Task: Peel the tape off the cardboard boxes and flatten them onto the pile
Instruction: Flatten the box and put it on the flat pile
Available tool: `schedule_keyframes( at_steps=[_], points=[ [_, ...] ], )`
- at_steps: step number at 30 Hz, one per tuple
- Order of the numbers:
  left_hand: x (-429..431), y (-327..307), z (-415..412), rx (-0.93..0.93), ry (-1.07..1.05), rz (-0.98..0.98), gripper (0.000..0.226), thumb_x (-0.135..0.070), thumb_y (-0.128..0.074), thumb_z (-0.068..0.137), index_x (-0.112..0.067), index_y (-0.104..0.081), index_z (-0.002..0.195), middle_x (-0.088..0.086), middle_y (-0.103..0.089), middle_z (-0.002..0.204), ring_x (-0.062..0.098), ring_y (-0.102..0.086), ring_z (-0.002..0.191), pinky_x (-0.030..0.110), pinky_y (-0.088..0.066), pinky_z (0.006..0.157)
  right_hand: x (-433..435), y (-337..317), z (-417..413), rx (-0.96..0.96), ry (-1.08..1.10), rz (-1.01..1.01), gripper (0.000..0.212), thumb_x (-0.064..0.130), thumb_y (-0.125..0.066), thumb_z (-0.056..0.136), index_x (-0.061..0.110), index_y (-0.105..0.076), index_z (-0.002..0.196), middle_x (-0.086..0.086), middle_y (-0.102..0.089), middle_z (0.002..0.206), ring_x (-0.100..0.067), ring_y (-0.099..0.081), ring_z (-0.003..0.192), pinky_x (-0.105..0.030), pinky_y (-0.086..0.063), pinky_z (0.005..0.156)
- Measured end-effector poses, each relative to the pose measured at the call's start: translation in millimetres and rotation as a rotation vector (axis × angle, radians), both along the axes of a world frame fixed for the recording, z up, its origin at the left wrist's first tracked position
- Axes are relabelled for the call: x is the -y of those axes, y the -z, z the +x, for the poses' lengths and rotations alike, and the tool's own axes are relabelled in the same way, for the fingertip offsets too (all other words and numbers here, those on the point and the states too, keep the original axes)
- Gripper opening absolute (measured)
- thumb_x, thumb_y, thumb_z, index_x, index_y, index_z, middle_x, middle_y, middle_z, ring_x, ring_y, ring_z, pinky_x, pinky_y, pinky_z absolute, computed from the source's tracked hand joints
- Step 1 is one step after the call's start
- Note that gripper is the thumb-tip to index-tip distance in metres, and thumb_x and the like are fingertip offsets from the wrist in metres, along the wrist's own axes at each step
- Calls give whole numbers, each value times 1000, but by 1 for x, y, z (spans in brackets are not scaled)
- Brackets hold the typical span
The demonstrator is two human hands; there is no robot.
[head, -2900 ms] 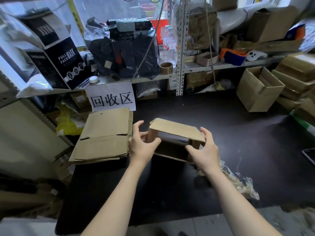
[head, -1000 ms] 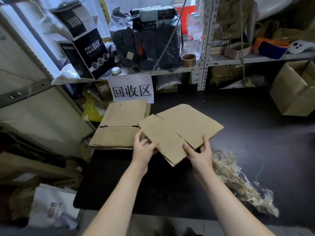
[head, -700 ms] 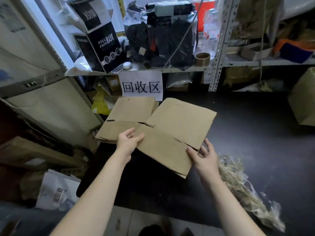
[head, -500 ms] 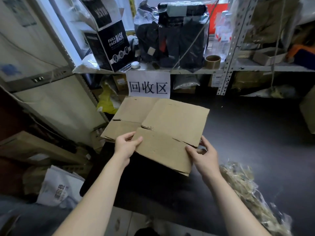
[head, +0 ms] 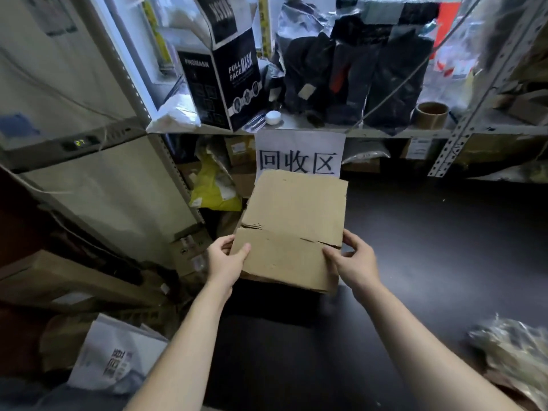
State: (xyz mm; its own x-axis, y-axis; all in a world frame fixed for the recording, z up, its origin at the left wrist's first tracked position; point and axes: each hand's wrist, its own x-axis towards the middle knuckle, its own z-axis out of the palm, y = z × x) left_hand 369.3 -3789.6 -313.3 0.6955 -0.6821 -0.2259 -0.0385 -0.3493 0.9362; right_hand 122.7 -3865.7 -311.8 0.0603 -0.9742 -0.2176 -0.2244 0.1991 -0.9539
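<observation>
Held a flattened box (head: 293, 221) low over the pile (head: 267, 278) of flat cardboard at the far left of the dark table (head: 430, 262), just below the paper sign (head: 299, 155). Pinched its near left corner with the left hand (head: 225, 262), thumb on top and fingers underneath; clasped its near right edge with the right hand (head: 355, 262) in like manner. Saw no tape on the upper face, only ragged flap seams. Judged this box stripped and collapsed, with only setting down and letting go left. Could not tell whether already resting on the stack or just above it. Noted a crumpled clear wad (head: 510, 348) at the near right, perhaps peeled wrapping. Saw no standing boxes in view, so could not judge how many remained.
</observation>
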Motion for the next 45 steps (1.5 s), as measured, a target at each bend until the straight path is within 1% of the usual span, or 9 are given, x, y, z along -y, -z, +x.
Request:
schedule_keyframes(
  at_steps=[4, 8, 10, 16, 20, 29, 32, 40, 45],
  points=[
    [11, 26, 26, 71, 82, 172, 34, -25, -81, 86, -15, -63, 114, 1, -55, 117, 20, -60, 109, 36, -55, 92, 9, 11, 26, -102, 70, 25, 52, 17, -79, 85, 22, -63, 134, 9, -71, 116, -9, -68, 83, -38, -59, 87],
    [24, 29, 27, 475, 241, 422, 42, -39, -67, 92, -15, -59, 126, 4, -46, 126, 26, -42, 126, 41, -41, 107, 10, 14, 36, -215, 92, 49, 58, 20, -77, 86, 19, -57, 141, 8, -66, 126, -7, -66, 87, -35, -56, 88],
    [32, 24, 22, 608, 275, 391, 51, -37, -65, 93, -12, -54, 135, 8, -47, 136, 28, -41, 130, 40, -36, 108, 9, 12, 38, -289, 90, 42, 59, 23, -78, 86, 19, -58, 141, 4, -67, 128, -9, -64, 89, -33, -53, 87],
    [58, 1, -8, 848, 478, 282, 66, -35, -62, 95, -13, -39, 153, 6, -36, 160, 24, -30, 148, 39, -21, 122, 10, 1, 24, -584, -22, -91, 58, 30, -71, 90, 19, -53, 145, -1, -60, 139, -25, -42, 133, -27, -37, 99],
    [71, -13, -42, 927, 627, 209, 64, -29, -61, 95, -16, -38, 153, 3, -37, 160, 21, -31, 149, 38, -20, 124, 10, -4, 3, -717, -143, -59, 60, 32, -67, 92, 23, -49, 148, -7, -39, 161, -26, -30, 147, -41, -32, 118],
    [60, -45, -189, 1102, 834, 126, 62, -31, -61, 96, -16, -38, 151, 2, -36, 159, 21, -30, 148, 35, -22, 119, -19, -20, -123, -808, -126, -57, 68, 26, -71, 86, 24, -46, 150, -7, -27, 166, -27, -26, 150, -43, -31, 118],
    [52, -51, -247, 1194, 858, 122, 57, -33, -62, 94, -16, -42, 145, 1, -44, 149, 21, -35, 142, 37, -23, 119, -30, -28, -181, -840, -97, -56, 69, 25, -71, 86, 25, -45, 150, -6, -27, 166, -26, -26, 150, -42, -30, 117],
    [52, -59, -394, 1306, 921, 144, 51, -43, -62, 90, -20, -48, 133, -3, -51, 134, 20, -42, 131, 38, -28, 114, -42, -48, -336, -895, 7, -40, 65, 24, -66, 89, 26, -44, 150, -5, -30, 165, -26, -29, 148, -41, -34, 113],
    [73, -67, -447, 1349, 975, 127, 54, -43, -61, 91, -19, -46, 137, -3, -50, 138, 20, -40, 133, 39, -27, 117, -27, -52, -398, -876, 76, -1, 64, 26, -67, 90, 28, -45, 150, -3, -34, 164, -26, -31, 147, -42, -35, 113]
  ],
)
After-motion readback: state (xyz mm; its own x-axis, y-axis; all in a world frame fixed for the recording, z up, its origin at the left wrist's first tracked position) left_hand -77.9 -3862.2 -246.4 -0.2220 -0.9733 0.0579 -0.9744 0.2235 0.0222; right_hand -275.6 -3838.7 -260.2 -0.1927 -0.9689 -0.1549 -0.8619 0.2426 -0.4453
